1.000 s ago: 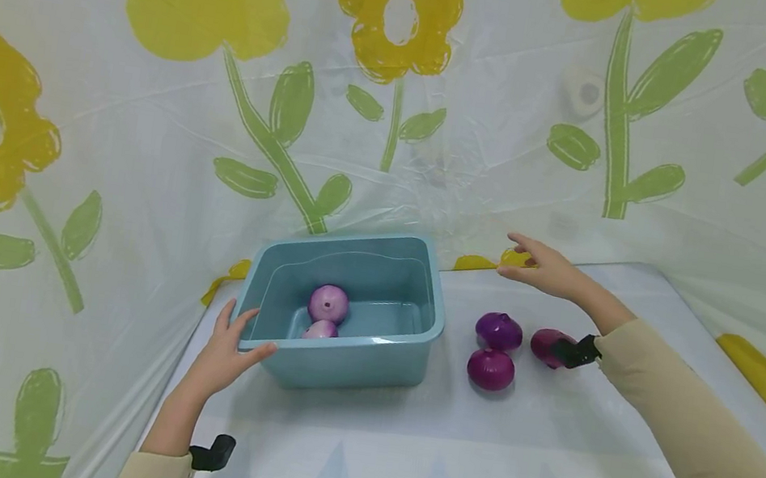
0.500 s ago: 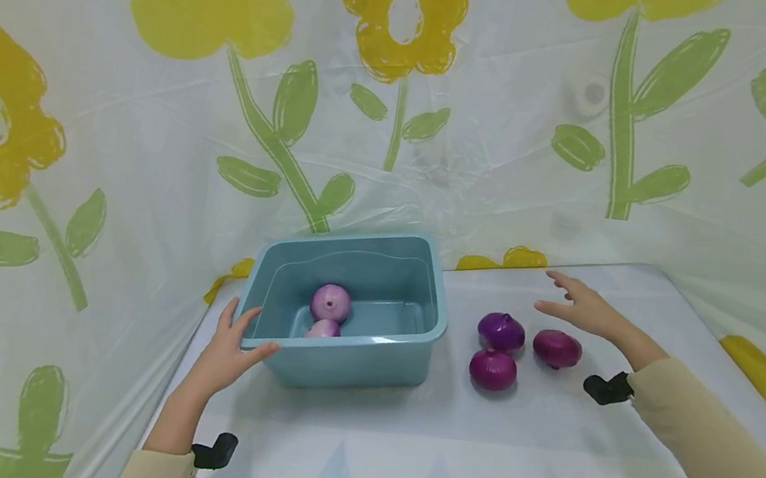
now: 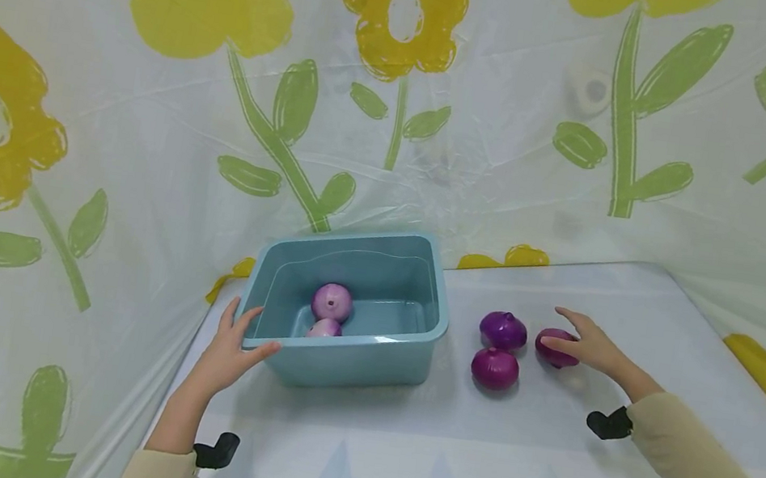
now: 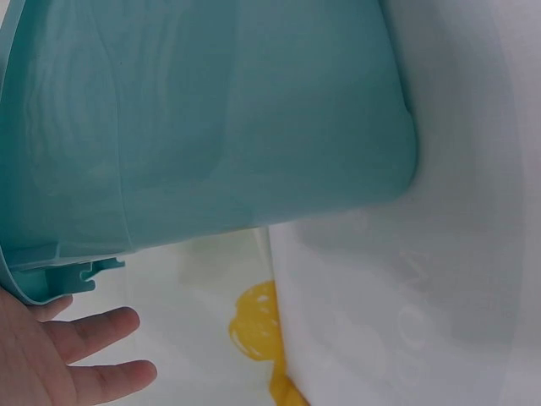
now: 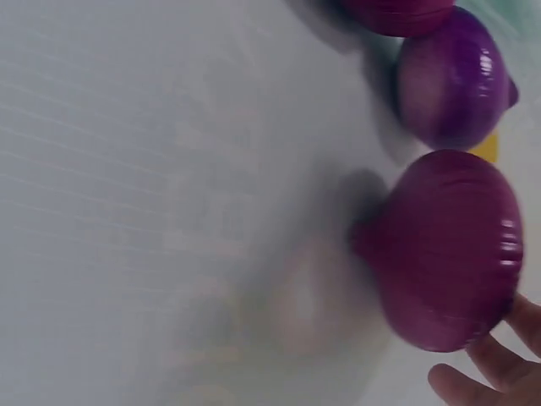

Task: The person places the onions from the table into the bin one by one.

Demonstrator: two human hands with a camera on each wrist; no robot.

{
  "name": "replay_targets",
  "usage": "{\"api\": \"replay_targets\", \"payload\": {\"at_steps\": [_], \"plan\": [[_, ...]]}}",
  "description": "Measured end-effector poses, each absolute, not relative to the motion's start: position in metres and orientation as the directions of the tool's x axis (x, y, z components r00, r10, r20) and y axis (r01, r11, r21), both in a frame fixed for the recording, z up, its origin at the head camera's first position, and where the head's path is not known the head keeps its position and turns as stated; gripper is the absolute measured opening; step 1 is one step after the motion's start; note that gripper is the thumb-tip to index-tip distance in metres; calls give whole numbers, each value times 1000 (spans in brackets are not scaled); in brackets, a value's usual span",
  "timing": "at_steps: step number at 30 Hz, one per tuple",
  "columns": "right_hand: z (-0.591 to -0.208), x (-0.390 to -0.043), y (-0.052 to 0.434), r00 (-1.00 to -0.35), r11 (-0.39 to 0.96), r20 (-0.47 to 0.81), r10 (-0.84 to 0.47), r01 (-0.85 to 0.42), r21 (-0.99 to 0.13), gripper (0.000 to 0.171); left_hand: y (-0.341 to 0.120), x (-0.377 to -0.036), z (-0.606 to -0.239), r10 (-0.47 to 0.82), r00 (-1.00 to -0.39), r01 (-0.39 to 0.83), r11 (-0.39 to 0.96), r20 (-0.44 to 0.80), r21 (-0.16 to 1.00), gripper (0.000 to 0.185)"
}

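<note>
A light blue plastic bin [image 3: 354,362] holds two pale purple onions [image 3: 332,302]. My left hand [image 3: 225,356] rests at its near left corner, thumb along the front rim and the other fingers spread straight by the left side. In the left wrist view, some of these fingers [image 4: 106,381] extend past the bin's rim. To the right of the bin lie three darker purple onions. My right hand [image 3: 592,346] is at the rightmost onion [image 3: 549,352], thumb overlapping its front and fingers behind. In the right wrist view, the fingertips are right at this onion's edge.
The other two dark onions, a violet one [image 3: 503,331] and a magenta one [image 3: 494,369], sit close together between the bin and my right hand. A white cloth with pale blue triangles covers the table [image 3: 390,452]. A flower-printed curtain [image 3: 485,139] hangs behind.
My right hand has come from above the table's far edge, first rightward, then down to the rightmost onion. My left hand stays at the bin's corner.
</note>
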State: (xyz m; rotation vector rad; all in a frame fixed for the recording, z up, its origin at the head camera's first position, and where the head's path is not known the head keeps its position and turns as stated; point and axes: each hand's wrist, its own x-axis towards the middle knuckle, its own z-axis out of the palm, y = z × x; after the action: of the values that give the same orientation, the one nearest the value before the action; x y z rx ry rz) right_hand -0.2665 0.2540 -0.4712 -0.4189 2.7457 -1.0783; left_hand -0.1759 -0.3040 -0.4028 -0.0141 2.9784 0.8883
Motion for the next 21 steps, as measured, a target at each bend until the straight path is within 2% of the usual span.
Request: {"api": "replay_targets", "payload": {"at_steps": [10,21], "plan": [[-503,-261,256,-963,703,-68,-259,-140,-697,80,-303,-175,-403,-5,-999,-22,836,-33,548,84],[-500,-262,258,-964,712,-110,-241,-99,-695,76,-303,-175,-403,-8,-999,-26,834,-34,551,84]]}}
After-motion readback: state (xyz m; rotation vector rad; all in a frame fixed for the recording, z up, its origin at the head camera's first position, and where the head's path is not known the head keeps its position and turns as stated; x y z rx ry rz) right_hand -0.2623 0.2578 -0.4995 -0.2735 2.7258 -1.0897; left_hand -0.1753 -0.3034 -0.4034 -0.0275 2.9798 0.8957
